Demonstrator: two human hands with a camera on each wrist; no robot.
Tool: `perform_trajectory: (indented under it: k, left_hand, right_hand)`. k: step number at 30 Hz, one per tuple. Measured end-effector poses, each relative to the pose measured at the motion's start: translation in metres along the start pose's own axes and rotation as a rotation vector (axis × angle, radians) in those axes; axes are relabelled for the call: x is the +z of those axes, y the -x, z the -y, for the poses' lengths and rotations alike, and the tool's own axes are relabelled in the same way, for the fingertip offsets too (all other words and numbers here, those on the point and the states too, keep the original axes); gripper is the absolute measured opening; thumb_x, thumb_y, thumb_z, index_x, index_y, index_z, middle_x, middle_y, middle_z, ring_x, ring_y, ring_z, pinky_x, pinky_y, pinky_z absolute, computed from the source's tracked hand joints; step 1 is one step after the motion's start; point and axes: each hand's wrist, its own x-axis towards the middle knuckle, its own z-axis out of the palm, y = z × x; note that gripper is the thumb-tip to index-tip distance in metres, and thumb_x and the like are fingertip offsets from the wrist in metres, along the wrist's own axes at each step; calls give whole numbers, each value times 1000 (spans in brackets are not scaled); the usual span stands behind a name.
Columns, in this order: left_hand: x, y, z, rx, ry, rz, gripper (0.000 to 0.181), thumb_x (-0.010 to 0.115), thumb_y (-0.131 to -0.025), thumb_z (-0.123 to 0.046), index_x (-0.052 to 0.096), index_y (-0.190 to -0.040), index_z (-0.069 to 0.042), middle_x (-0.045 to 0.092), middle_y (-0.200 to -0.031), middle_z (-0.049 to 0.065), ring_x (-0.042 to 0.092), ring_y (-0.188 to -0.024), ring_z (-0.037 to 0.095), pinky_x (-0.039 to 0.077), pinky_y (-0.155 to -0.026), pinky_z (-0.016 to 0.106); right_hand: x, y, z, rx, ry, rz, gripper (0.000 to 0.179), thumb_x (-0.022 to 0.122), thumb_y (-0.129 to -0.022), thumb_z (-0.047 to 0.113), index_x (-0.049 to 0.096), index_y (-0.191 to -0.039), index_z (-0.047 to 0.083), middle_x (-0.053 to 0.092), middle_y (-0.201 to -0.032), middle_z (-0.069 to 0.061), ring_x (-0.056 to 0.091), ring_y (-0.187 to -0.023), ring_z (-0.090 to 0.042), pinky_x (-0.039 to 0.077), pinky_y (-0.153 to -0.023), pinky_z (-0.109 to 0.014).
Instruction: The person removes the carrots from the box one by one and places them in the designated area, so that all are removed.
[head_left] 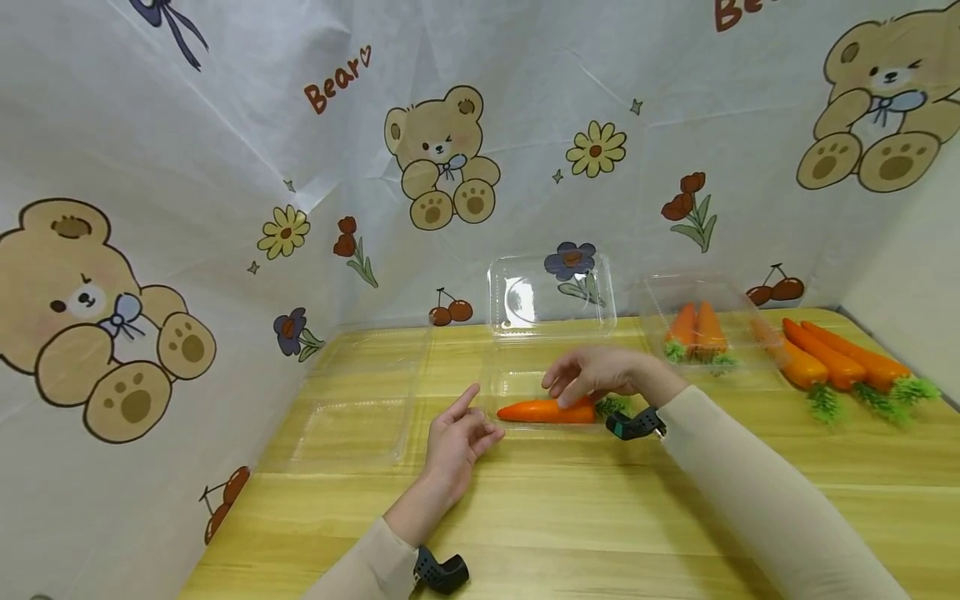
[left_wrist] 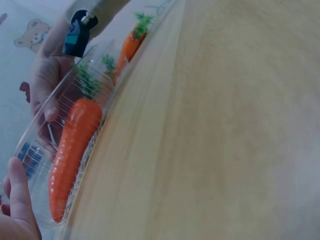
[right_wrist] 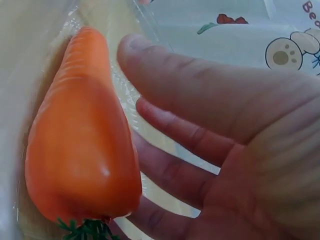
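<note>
One orange toy carrot [head_left: 543, 411] lies lengthwise in a clear plastic clamshell box [head_left: 491, 379], its tip to the left and its green top to the right. The box's lid [head_left: 551, 296] stands raised at the back. Over the carrot's thick end is my right hand [head_left: 603, 372]. In the right wrist view the right thumb [right_wrist: 170, 75] is apart from the carrot, while the other fingers extend beside and partly behind it. My left hand [head_left: 456, 446] is at the box's left end, with a straight finger [left_wrist: 20, 192] right at the rim in the left wrist view.
Another clear box [head_left: 352, 408] stands to the left. To the right, a clear box [head_left: 738, 304] contains two carrots [head_left: 708, 329]. Several loose carrots [head_left: 825, 354] lie at the far right. A bear-printed sheet [head_left: 517, 167] rises behind the wooden table [head_left: 570, 525].
</note>
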Motion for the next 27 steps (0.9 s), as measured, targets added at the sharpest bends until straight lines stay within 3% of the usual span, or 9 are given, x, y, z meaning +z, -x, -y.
perform_trajectory:
  k: [13, 19, 27]
  left_hand:
    - [-1, 0, 1, 0, 8, 7, 57, 48, -104, 0, 40, -159, -12, 49, -96, 0, 62, -77, 11, 65, -85, 30]
    - [-1, 0, 0, 3, 15, 1, 57, 49, -104, 0, 41, -159, -12, 49, -96, 0, 62, -77, 11, 65, -85, 30]
    - [0, 0, 1, 0, 22, 6, 58, 48, -103, 1, 40, -159, -12, 48, -97, 0, 62, -76, 11, 65, -85, 29]
  right_hand:
    - [5, -1, 0, -48, 182, 4, 44, 87, -82, 11, 68, -121, -1, 69, -107, -11, 61, -93, -18, 56, -76, -23]
    - [9, 0, 3, -45, 260, -12, 46, 89, -80, 11, 69, -121, 2, 69, -107, -11, 61, -92, -18, 57, -76, -24]
    - [9, -1, 5, -33, 224, -33, 45, 90, -77, 11, 70, -116, 2, 67, -104, -11, 60, -91, -19, 55, -74, -24]
